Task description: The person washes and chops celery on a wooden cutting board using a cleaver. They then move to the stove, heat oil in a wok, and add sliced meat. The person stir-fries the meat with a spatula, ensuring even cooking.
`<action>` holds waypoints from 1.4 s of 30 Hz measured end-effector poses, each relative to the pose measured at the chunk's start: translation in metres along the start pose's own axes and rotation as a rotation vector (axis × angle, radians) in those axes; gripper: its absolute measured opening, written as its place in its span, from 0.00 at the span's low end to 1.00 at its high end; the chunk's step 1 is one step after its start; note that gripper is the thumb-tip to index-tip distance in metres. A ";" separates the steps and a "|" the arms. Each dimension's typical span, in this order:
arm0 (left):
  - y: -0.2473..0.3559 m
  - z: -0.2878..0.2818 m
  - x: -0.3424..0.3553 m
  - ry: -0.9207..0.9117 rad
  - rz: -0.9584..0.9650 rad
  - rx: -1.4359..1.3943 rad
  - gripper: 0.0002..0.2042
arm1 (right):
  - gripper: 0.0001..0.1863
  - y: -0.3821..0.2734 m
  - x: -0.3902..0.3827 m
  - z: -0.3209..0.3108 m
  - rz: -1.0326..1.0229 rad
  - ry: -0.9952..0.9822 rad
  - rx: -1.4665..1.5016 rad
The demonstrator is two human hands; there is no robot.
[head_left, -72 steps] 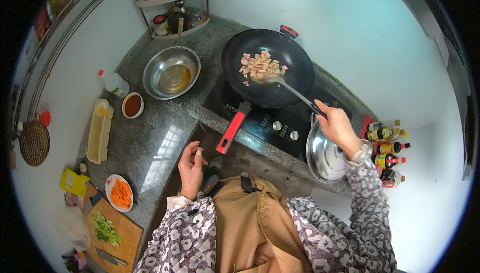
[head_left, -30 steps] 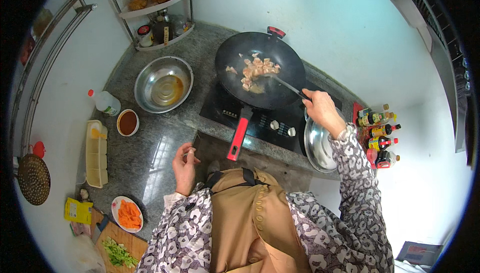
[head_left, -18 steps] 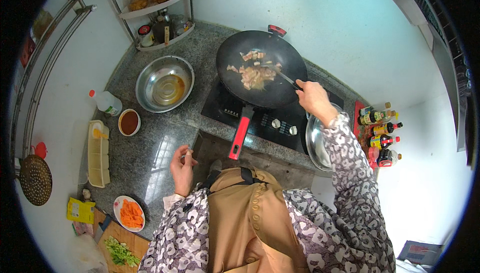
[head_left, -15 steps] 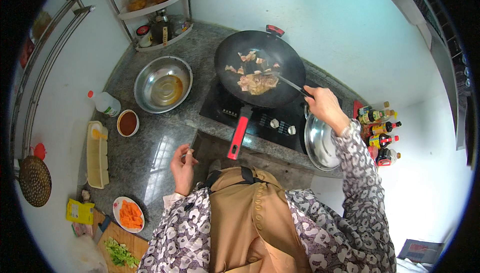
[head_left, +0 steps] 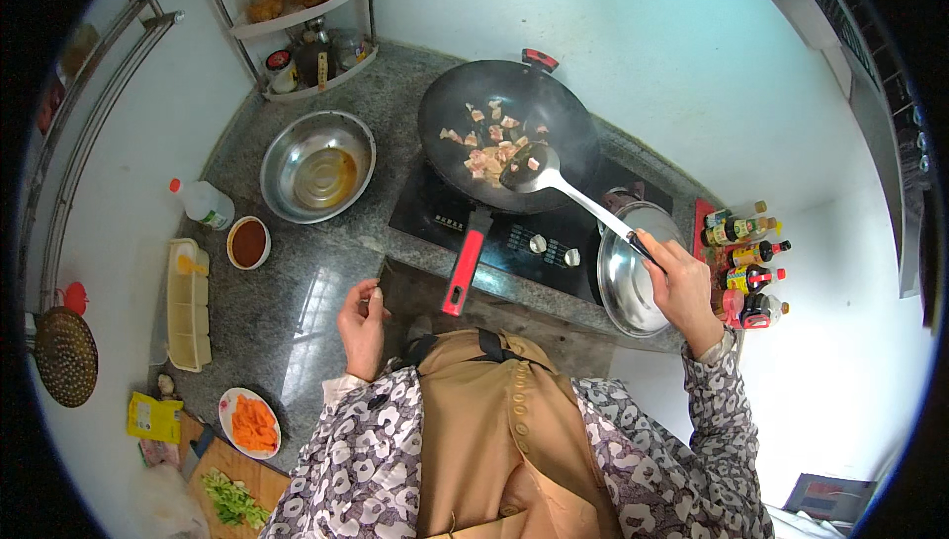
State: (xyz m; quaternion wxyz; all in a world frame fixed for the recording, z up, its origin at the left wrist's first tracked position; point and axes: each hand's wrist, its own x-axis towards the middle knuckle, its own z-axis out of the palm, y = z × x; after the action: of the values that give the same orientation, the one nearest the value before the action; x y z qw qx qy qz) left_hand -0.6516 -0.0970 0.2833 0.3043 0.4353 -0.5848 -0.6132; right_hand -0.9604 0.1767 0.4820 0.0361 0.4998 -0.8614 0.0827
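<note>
My right hand (head_left: 682, 284) grips the dark handle end of a metal spatula (head_left: 593, 205). Its blade is inside the black wok (head_left: 450, 168), among small pale pieces of meat (head_left: 484, 161). One piece of meat lies on the blade. The wok rests on the black cooktop (head_left: 425, 205), its red handle (head_left: 465, 272) pointing toward me. My left hand (head_left: 362, 329) hangs near the counter edge, fingers loosely bent, with nothing in it.
A metal bowl (head_left: 280, 175) holding some brownish liquid stands left of the wok. A bowl of reddish-brown sauce (head_left: 249, 243), a plate of sliced carrot (head_left: 253, 424) and chopped greens (head_left: 232, 499) on a cutting board (head_left: 267, 483) lie farther left. A metal lid (head_left: 633, 287) and several bottles (head_left: 753, 254) are at right.
My right hand has drawn back toward me and down to the right, turning the spatula so its blade shows. The meat in the wok is more spread out. My left hand has barely moved.
</note>
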 end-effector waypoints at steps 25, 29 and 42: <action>0.155 0.210 0.162 -0.312 1.028 0.801 0.03 | 0.25 -0.007 -0.024 -0.017 0.002 0.282 -0.068; 0.153 0.200 0.184 -0.273 0.928 0.897 0.05 | 0.25 0.000 -0.024 -0.015 0.013 0.306 -0.033; 0.154 0.099 0.107 -0.119 0.525 0.248 0.09 | 0.20 0.020 0.027 -0.002 0.146 -0.174 -0.063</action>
State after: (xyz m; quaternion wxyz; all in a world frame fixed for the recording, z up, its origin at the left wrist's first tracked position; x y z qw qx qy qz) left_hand -0.8069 -0.1669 0.4091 0.3621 0.2664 -0.7647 -0.4616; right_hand -0.9913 0.1635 0.4861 -0.0292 0.4397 -0.8975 0.0140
